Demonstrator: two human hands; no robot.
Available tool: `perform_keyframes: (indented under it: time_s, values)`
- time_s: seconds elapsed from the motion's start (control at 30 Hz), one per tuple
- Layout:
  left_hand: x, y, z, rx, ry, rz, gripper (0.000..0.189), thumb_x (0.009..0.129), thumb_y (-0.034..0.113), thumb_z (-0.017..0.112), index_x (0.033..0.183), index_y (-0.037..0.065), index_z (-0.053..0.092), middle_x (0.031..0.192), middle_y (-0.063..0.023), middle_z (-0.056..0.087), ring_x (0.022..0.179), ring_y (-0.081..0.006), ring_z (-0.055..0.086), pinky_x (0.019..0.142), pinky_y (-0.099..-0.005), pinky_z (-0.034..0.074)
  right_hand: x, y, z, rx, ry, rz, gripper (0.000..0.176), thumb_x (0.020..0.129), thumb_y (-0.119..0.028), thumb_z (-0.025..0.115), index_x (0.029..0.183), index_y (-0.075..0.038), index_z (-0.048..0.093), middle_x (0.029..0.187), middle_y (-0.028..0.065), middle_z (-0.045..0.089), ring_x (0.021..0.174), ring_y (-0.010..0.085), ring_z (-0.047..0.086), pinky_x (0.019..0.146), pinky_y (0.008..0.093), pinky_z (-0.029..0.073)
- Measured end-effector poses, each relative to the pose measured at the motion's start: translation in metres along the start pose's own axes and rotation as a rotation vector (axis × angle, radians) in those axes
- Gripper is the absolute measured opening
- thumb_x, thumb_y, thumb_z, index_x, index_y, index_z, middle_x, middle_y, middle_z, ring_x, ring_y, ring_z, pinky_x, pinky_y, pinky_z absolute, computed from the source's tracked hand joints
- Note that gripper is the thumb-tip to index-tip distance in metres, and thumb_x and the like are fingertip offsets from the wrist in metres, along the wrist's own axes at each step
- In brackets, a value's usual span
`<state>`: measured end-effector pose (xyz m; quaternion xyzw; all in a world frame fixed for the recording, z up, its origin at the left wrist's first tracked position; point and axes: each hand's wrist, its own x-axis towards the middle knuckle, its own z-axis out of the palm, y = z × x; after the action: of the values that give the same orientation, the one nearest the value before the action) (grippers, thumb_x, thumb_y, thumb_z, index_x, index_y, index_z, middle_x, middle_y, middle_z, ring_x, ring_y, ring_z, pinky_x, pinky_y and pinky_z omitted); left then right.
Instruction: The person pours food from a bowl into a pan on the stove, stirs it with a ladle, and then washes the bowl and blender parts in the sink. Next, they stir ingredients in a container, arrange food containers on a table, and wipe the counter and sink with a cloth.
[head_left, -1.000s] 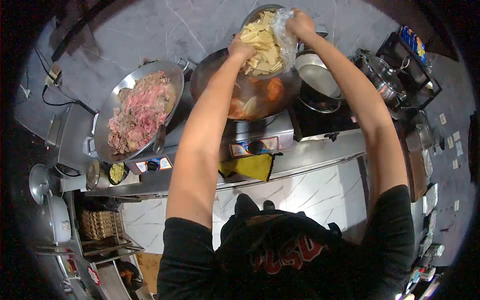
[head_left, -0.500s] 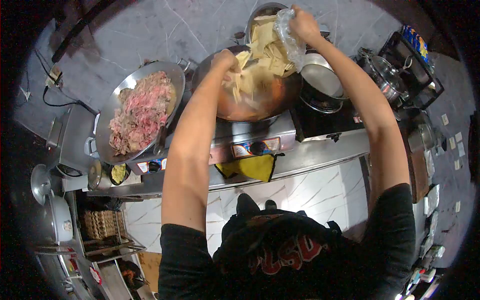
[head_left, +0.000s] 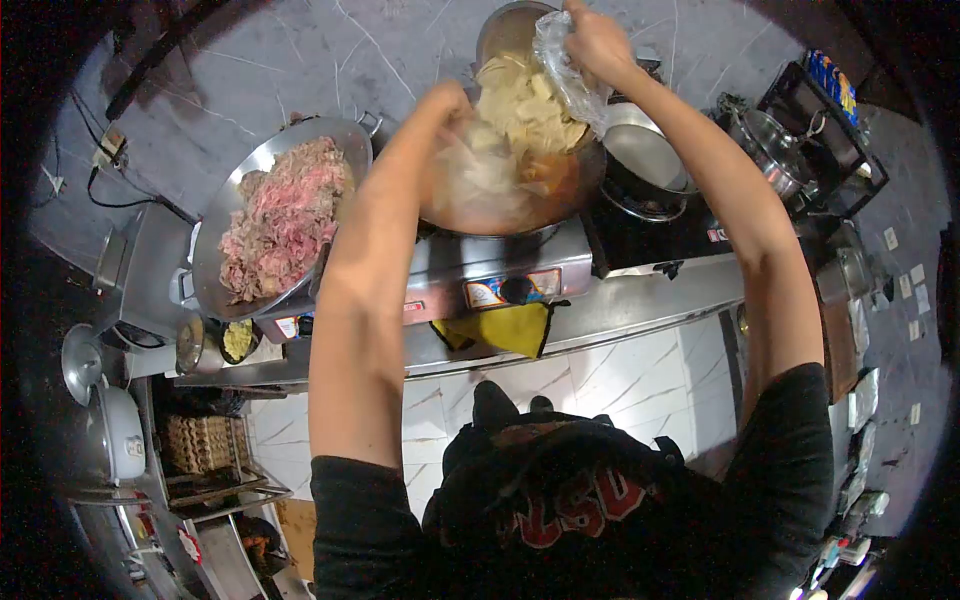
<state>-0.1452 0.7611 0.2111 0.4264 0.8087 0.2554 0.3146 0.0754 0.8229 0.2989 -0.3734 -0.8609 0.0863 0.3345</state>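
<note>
My right hand (head_left: 598,45) is closed on a crumpled clear plastic bag (head_left: 560,60) at the top of the view. The bag lies along the side of a tilted metal bowl (head_left: 505,28). A heap of pale yellow, flat, thin pieces (head_left: 530,108) spills from the bowl over the wok (head_left: 510,233). Inside the wok is orange-red liquid (head_left: 555,175), with blurred pieces over it. At the wok's left rim is my left hand (head_left: 447,105), close beside the pieces, its fingers smeared by motion.
On the left burner stands a wide pan (head_left: 208,260) heaped with pinkish-brown meat (head_left: 285,215). To the right sit a pot of pale liquid (head_left: 645,155) and a lidded steel pot (head_left: 765,150). A yellow cloth (head_left: 510,330) hangs at the counter's front edge.
My left hand has shifted up and left, away from the wok's middle. My right hand and the bag have moved slightly up and left. More pieces have slid toward the wok.
</note>
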Motion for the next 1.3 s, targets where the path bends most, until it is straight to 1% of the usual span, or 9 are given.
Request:
perform_keyframes:
  time_s: [0.13, 0.2, 0.33, 0.43, 0.7, 0.83, 1.13, 1.23, 1.3]
  values:
    - [-0.011, 0.009, -0.009, -0.023, 0.018, -0.016, 0.008, 0.06, 0.004, 0.06, 0.067, -0.001, 0.058, 0.065, -0.016, 0.058, 0.057, -0.0305, 0.06, 0.047, -0.0416, 0.05, 0.009, 0.005, -0.002, -0.035, 0.06, -0.124, 0.048, 0.07, -0.005, 0.043, 0.118, 0.0, 0.04, 0.086, 0.0271, 0.055, 0.08, 0.0392, 0.054, 0.067, 0.0443, 0.043]
    - [-0.015, 0.018, -0.01, 0.686, 0.091, 0.226, 0.007, 0.06, 0.003, 0.06, 0.066, 0.0, 0.057, 0.065, -0.0156, 0.058, 0.059, -0.0302, 0.061, 0.047, -0.0424, 0.049, 0.014, 0.008, -0.007, -0.068, 0.08, -0.136, 0.048, 0.07, -0.006, 0.043, 0.117, 0.001, 0.04, 0.087, 0.027, 0.055, 0.08, 0.0395, 0.054, 0.068, 0.0444, 0.043]
    - [-0.031, 0.02, -0.005, 0.075, 0.168, 0.179, 0.012, 0.06, 0.003, 0.061, 0.071, 0.0, 0.06, 0.073, -0.0158, 0.061, 0.065, -0.0273, 0.062, 0.05, -0.041, 0.05, 0.023, 0.01, -0.013, -0.102, 0.311, -0.339, 0.048, 0.07, -0.007, 0.042, 0.118, 0.001, 0.04, 0.087, 0.0262, 0.056, 0.081, 0.0398, 0.053, 0.068, 0.0451, 0.043]
    - [-0.022, 0.027, -0.006, 0.161, 0.136, 0.05, 0.018, 0.064, 0.008, 0.06, 0.079, -0.001, 0.062, 0.082, -0.0173, 0.062, 0.073, -0.0259, 0.062, 0.06, -0.0393, 0.049, 0.006, -0.011, -0.031, -0.114, 0.263, -0.39, 0.048, 0.07, -0.006, 0.042, 0.118, 0.0, 0.039, 0.085, 0.0254, 0.056, 0.078, 0.0395, 0.054, 0.067, 0.0453, 0.043]
    - [-0.05, 0.052, 0.01, 0.053, 0.639, 0.631, 0.02, 0.068, 0.016, 0.057, 0.087, 0.016, 0.065, 0.089, -0.0132, 0.061, 0.087, -0.0306, 0.057, 0.077, -0.0356, 0.044, -0.006, -0.024, -0.039, 0.173, 0.084, -0.197, 0.047, 0.07, -0.005, 0.042, 0.117, 0.001, 0.04, 0.074, 0.0201, 0.058, 0.061, 0.0336, 0.057, 0.06, 0.0425, 0.044]
    - [-0.038, 0.06, 0.025, 0.012, 0.651, 0.942, 0.022, 0.072, 0.019, 0.057, 0.093, 0.015, 0.061, 0.097, -0.0125, 0.058, 0.095, -0.0291, 0.052, 0.082, -0.0366, 0.041, 0.015, 0.01, -0.017, 0.291, 0.153, -0.24, 0.048, 0.071, -0.007, 0.042, 0.118, 0.002, 0.04, 0.09, 0.02, 0.058, 0.082, 0.0309, 0.056, 0.073, 0.0364, 0.043]
    - [-0.042, 0.036, 0.053, 0.713, 0.463, 0.631, 0.015, 0.068, 0.017, 0.06, 0.08, 0.008, 0.063, 0.096, -0.0178, 0.056, 0.093, -0.032, 0.053, 0.079, -0.0394, 0.043, 0.015, 0.036, -0.007, 0.355, 0.331, -0.196, 0.048, 0.073, -0.006, 0.043, 0.119, 0.002, 0.039, 0.107, 0.0203, 0.052, 0.1, 0.029, 0.051, 0.086, 0.0325, 0.038]
    - [-0.052, 0.041, 0.047, 0.531, 0.634, 0.453, 0.029, 0.067, 0.026, 0.065, 0.087, 0.006, 0.061, 0.096, -0.0183, 0.056, 0.093, -0.0301, 0.054, 0.078, -0.0407, 0.043, 0.018, 0.057, -0.014, 0.368, 0.382, -0.138, 0.042, 0.07, -0.008, 0.046, 0.112, -0.001, 0.044, 0.093, 0.0178, 0.056, 0.086, 0.0273, 0.054, 0.077, 0.034, 0.042]
    - [-0.069, 0.049, 0.042, -0.276, 0.792, 0.219, 0.037, 0.07, 0.029, 0.064, 0.091, 0.0, 0.057, 0.095, -0.0189, 0.056, 0.093, -0.0307, 0.053, 0.083, -0.0397, 0.04, 0.022, 0.073, -0.017, 0.673, 0.334, 0.017, 0.03, 0.069, -0.007, 0.051, 0.099, -0.001, 0.05, 0.08, 0.0082, 0.057, 0.074, 0.0173, 0.054, 0.067, 0.0295, 0.043]
